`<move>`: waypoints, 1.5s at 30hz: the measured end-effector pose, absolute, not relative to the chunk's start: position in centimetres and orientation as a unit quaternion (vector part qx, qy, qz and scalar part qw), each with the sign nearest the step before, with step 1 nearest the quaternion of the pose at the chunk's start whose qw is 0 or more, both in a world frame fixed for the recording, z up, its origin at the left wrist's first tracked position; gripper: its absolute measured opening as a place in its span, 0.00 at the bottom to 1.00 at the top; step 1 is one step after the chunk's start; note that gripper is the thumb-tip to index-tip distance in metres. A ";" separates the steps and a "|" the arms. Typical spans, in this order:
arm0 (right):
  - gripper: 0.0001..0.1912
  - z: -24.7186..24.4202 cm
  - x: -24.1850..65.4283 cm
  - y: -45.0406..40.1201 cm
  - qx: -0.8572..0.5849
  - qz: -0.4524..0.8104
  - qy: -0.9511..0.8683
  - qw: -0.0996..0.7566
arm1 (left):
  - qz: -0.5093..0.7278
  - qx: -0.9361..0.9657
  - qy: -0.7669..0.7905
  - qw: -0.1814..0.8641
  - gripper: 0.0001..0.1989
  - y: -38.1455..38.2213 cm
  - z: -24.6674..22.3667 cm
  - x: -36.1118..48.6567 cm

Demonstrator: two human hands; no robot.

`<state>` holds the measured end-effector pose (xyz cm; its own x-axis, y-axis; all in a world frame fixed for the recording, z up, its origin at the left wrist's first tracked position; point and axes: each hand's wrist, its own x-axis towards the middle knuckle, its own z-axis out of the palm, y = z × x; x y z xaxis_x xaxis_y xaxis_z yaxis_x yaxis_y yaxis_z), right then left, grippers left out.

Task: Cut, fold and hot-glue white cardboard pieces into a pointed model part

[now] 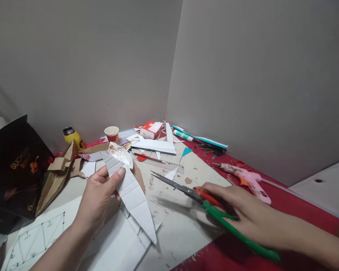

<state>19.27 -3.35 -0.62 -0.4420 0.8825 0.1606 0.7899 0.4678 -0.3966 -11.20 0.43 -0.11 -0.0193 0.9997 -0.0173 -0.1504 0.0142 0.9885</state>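
My left hand (101, 188) pinches a curved, pointed piece of white cardboard (137, 201) with creases across it, thumb on top. Its tip points down toward the front of the table. My right hand (237, 209) grips scissors (183, 188) with one orange and one green handle loop. The narrow blades point left toward the cardboard piece and stay apart from it; they look nearly closed. Beneath the left hand lies a larger white cardboard sheet (115, 242). A shiny, brown-streaked white piece (120, 154) sits just beyond the left fingers.
A black box (14, 177), yellow bottle (76, 139) and paper cup (112, 133) stand at the left and back. A pink glue gun (251, 180) lies at the right. Farther back are a red-and-white box (151, 130) and a ruler (172, 165). A drawn sheet (39, 241) lies front left.
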 end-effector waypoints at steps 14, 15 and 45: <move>0.13 -0.7 13.9 -0.5 -0.410 0.236 -0.871 0.132 | 0.523 0.502 0.428 0.539 0.09 -0.9 0.5 -10.6; 0.13 -0.7 13.8 -0.6 -0.409 0.235 -0.872 0.130 | 0.520 0.506 0.425 0.541 0.09 -0.9 0.5 -10.6; 0.15 -1.5 14.9 -0.4 -0.384 0.122 -0.883 0.239 | 0.526 0.526 0.443 0.500 0.08 -1.9 0.8 -10.7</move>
